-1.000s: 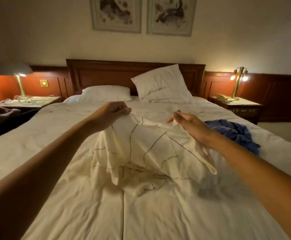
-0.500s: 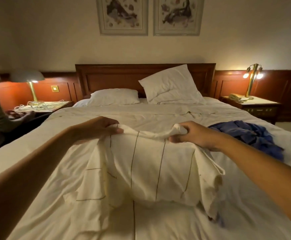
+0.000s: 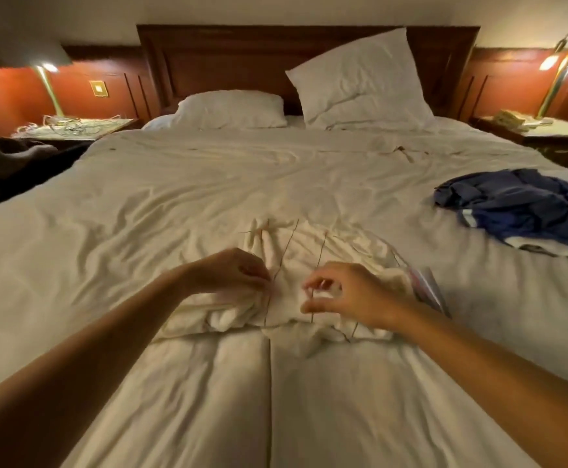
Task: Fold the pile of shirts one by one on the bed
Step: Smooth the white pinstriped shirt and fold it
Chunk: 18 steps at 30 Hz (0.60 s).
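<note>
Left hand (image 3: 231, 272): grips cream line-checked shirt (image 3: 309, 244).
Right hand (image 3: 350, 295): half-open over shirt; grip unclear.
Change: shirt, lifted before, now crumpled mid-frame on white bed (image 3: 174, 197).

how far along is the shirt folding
Done: no folded shirt shows anywhere on the bed. In hand: the cream lined shirt lies crumpled; the left hand grips its cloth, the right hand is at it, grip unclear. Left: that shirt, plus the blue pile on the right.

Bed (image 3: 161, 197): crumpled white shirt (image 3: 296, 255) mid, blue pile (image 3: 519, 204) at right, 2 pillows (image 3: 231, 109).
</note>
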{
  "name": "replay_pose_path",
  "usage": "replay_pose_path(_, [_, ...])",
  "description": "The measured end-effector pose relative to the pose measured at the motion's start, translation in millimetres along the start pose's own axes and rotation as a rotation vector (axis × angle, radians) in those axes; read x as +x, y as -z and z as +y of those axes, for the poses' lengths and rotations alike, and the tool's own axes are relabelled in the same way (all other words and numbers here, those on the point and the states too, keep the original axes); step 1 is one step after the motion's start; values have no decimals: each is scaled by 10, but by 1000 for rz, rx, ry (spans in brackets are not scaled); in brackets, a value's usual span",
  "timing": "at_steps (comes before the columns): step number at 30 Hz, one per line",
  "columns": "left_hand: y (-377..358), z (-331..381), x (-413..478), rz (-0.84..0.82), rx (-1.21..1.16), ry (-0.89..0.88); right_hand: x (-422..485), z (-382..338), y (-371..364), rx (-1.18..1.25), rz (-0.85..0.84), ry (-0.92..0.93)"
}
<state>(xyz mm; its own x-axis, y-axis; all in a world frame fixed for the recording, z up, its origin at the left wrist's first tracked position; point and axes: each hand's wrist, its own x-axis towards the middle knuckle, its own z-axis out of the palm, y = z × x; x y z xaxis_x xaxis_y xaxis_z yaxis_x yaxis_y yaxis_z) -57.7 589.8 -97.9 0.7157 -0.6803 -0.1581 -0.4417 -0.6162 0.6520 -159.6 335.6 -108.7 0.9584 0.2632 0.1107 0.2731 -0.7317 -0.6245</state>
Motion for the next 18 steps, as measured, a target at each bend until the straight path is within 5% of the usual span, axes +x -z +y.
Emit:
replay_pose_path(2, [-140,-156,-152,-97,100,45,-175,108,-236,-131,-146,10])
replay_pose_path(7, [-185,-268,-300,138,310,-77,-182,195,-246,-96,17,40])
replay_pose_path(11, [121,-5,-339,279,153,40,-197,-124,182,162,156,-2])
replay_pose_path(15, [592,406,-500,284,-157,-67,-307,-294,652,335,320,34])
replay_pose_path(18, [793,544,-433,353,-16,-102,-409,-219,909,325,398,19])
